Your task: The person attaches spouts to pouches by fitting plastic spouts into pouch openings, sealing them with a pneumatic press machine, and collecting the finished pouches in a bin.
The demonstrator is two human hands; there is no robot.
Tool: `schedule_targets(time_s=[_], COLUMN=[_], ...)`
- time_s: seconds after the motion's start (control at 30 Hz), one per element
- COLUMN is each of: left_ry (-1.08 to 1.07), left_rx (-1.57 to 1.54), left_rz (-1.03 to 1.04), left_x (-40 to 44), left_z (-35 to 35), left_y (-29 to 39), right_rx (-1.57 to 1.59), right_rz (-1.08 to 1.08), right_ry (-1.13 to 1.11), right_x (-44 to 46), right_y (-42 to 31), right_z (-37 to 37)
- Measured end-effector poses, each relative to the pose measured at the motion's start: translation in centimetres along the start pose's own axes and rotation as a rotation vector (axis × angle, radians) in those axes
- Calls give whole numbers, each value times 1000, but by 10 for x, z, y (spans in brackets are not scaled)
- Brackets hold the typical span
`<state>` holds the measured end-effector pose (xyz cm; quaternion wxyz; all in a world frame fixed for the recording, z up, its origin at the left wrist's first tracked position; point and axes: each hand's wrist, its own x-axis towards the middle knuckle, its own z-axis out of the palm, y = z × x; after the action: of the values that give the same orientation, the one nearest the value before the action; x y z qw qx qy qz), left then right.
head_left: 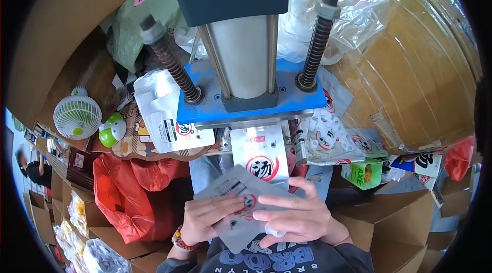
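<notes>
A grey pouch [250, 202] with a red round mark is held up before the person's chest, off the bench [128, 151] and near its front edge; the left hand [209, 216] lies over its left side, fingers straight and pressed together, gripping it, the thumb out of sight; the right hand [303, 216] is at its right side with fingers spread and bent, a small white piece [275, 230] caught between the lower ones; just beyond, a white pouch [259, 149] reaches out from beneath the press [238, 53], its near end partly behind the grey one; at the bench's front edge, left of the press, lie overlapping white pouches [154, 99]; towards its left end are a green-and-white figure [111, 130] and a small fan [77, 117]; right of the press, white caps [323, 128] are heaped on a printed sheet; red bags [120, 196] hang below the front edge at left; an open cardboard box [384, 222] stands at lower right.
</notes>
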<state>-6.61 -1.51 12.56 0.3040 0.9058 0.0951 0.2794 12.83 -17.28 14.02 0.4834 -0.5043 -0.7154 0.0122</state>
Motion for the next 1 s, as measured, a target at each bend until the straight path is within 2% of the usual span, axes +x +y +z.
schedule_targets(time_s=[0.07, 0.1, 0.17, 0.2, 0.3, 0.37, 0.4, 0.43, 0.5, 0.53, 0.57, 0.6, 0.63, 0.67, 0.73, 0.77, 0.8, 0.83, 0.87, 0.9, 0.93, 0.97, 1.0], left_ry=[-180, -167, -283, -60, 42, 56, 61, 61, 98, 63, 75, -66, -202, -166, 179, 102, 20, -138, -100, -64, 139, 140, 152], left_rx=[-183, -278, -517, -828, -1103, -1247, -1301, -1300, -1251, -1285, -1285, -1092, -898, -724, 318, 612, 906, 861, 893, 925, 623, 477, 326], left_rz=[-229, -258, -690, -727, -1003, -968, -927, -927, -941, -924, -924, -890, -844, -740, -336, -393, -447, -465, -318, -159, -150, -311, -473], left_x=[0, 2, 1, -4, 32, 44, 46, 46, 42, 36, 40, 44, 49, 48, 37, 27, 16, 5, -20, -38, -42, -43, -41], left_z=[12, 30, 68, 93, 89, 88, 92, 96, 104, 107, 99, 84, 71, 54, 23, 12, 9, 13, 20, 24, 24, 19, 13], left_y=[-5, -20, -52, -67, -67, -79, -86, -89, -92, -101, -99, -94, -94, -104, -135, -153, -168, -174, -193, -210, -198, -179, -157], right_rx=[-31, -153, -188, -134, -187, -244, -478, -477, -782, -781, -661, -531, -578, -577, -323, -320, -163, -5, 62, 62, 153, 239, 183], right_rz=[223, 309, 466, 486, 494, 589, 630, 629, 677, 672, 780, 891, 806, 796, 790, 790, 888, 980, 950, 942, 815, 694, 591], right_ry=[83, 45, 171, 209, 397, 507, 486, 487, 50, 54, -10, -80, -40, -43, 62, 61, 125, 187, 319, 330, 438, 530, 537], right_x=[6, 1, -4, -12, -23, -26, -25, -39, -71, -71, -71, -72, -72, -74, -81, -81, -80, -79, -84, -78, -71, -64, -51], right_y=[4, 19, 42, 44, 33, 48, 63, 88, 133, 129, 118, 107, 103, 102, 101, 100, 99, 100, 102, 101, 91, 77, 62], right_z=[1, 6, 14, 7, -23, -29, -25, -16, 2, 4, 4, 7, 6, 3, -4, -8, -12, -14, -12, -12, -11, -10, -10])
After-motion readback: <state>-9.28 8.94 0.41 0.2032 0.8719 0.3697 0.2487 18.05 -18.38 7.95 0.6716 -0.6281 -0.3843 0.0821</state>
